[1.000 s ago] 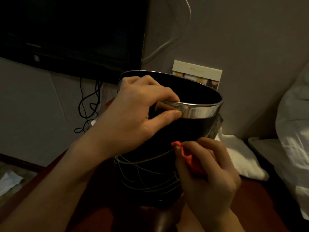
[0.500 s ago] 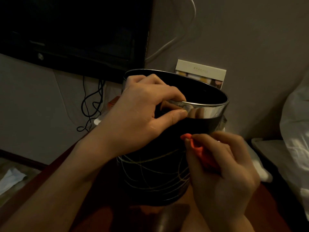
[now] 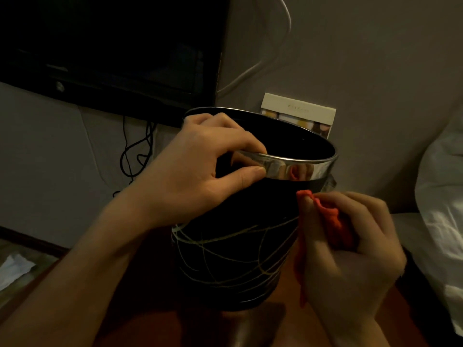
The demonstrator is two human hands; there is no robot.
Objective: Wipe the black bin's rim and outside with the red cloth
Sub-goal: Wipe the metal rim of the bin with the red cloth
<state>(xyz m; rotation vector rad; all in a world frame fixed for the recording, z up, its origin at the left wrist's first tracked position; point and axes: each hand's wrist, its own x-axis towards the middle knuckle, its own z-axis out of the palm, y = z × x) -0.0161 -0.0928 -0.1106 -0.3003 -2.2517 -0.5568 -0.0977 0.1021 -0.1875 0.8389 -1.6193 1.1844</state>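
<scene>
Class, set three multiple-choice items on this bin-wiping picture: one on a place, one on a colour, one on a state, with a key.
1. Where is the left hand?
A on the bin's rim
B on the floor
C on the pillow

2. What colour is the cloth?
A blue
B red
C white

3. How does the bin stand?
A on its side
B upside down
C upright

Key: 1 A, fingers and thumb pinch the shiny rim; 2 B, red shows in the right hand; 3 C, its opening faces up.
</scene>
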